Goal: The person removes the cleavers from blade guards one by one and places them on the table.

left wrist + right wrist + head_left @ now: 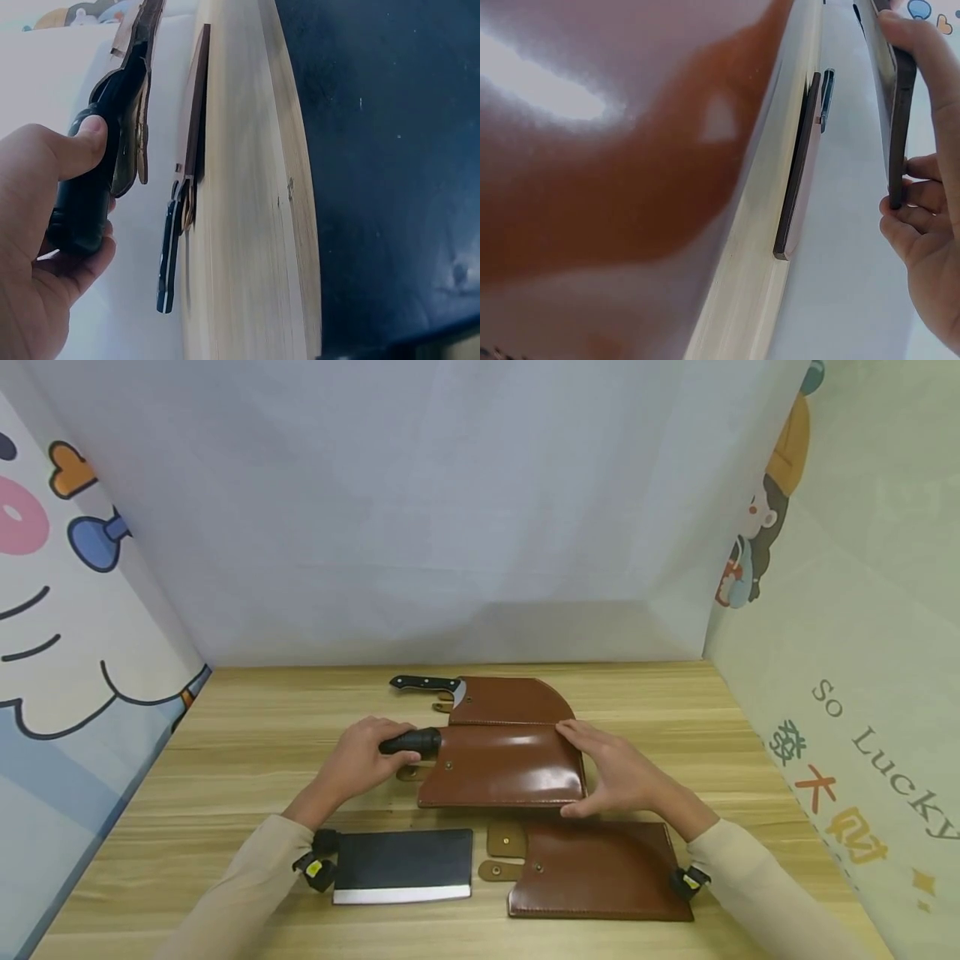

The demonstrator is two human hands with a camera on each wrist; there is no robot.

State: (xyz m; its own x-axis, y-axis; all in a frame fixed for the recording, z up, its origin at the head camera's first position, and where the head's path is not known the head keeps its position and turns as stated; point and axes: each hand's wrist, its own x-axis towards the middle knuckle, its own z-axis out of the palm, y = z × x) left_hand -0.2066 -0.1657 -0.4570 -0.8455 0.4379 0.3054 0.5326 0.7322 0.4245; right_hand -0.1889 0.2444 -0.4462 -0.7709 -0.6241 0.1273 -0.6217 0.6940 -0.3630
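Observation:
My left hand (360, 763) grips the black handle (411, 742) of a cleaver whose blade sits inside a glossy brown leather sheath (502, 768). The left wrist view shows the thumb lying on the handle (84, 202) and fingers curled below it. At the sheath's other end, my right hand (618, 770) holds it by the edges between thumb and fingers. From the right wrist, this sheath (901, 112) appears edge-on, raised off the table. A snap strap (414, 773) hangs loose beside the handle. The blade itself is hidden.
Behind lies another sheathed knife (513, 700) with a riveted black handle (423, 683). Nearer me are a bare dark cleaver blade (403, 860), its handle partly hidden by my left wrist, and a third brown sheath (600, 872), straps unfastened. Fabric walls border the wooden table (247, 727).

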